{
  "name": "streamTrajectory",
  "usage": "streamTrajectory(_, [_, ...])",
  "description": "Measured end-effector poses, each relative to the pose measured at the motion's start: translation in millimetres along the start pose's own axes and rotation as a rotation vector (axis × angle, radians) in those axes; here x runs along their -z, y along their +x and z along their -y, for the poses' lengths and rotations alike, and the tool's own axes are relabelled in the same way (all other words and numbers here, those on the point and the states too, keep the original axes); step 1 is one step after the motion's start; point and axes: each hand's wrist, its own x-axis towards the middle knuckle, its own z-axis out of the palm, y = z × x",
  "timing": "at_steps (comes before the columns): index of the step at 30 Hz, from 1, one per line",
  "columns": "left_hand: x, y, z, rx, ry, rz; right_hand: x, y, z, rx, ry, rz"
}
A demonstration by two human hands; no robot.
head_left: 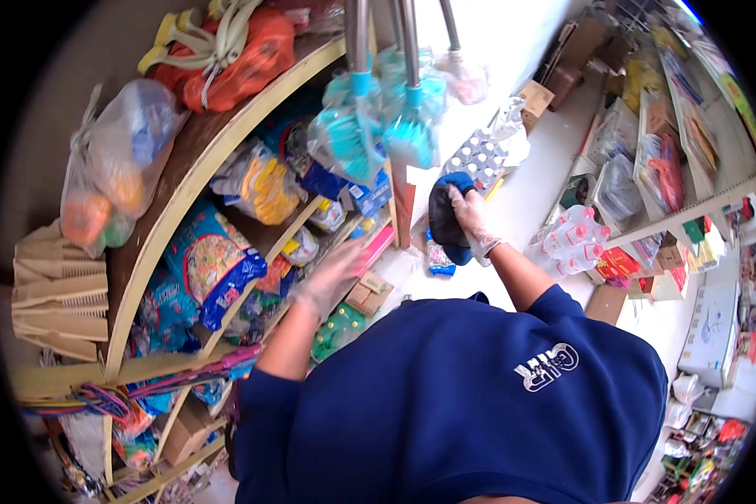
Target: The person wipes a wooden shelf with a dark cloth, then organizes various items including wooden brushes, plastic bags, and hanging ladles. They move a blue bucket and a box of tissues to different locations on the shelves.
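My right hand [472,217], in a clear plastic glove, is closed on a black-and-blue cap [447,220] out in front of me, over the floor. The cap's inside seems to face me. My left hand [334,275], also in a clear glove, reaches beside the left shelves with its fingers stretched out and nothing seen in them. Close by it are a small cardboard box [369,294] and green bottles [338,331]. A small blue packet [439,254] lies below the cap.
Bagged goods [214,260] fill the curved-looking shelves on the left. Teal brushes [412,134] in plastic hang from metal poles ahead. To the right, a pack of clear bottles with pink caps [575,239] stands by a stocked shelf [689,212]. Wrapped bottles [479,158] stand beyond the cap.
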Motion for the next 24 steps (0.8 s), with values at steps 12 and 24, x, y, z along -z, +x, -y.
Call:
streamTrajectory(12, [79.1, -91.0, 200.8, 0.274, -0.279, -0.578, -21.5, -4.7, 31.1, -0.157, -0.186, 0.397])
streamTrajectory(24, [78.6, -117.4, 279.5, 0.369, -0.179, -0.623, -37.8, -39.9, 184.1, 0.495, 0.114, 0.560])
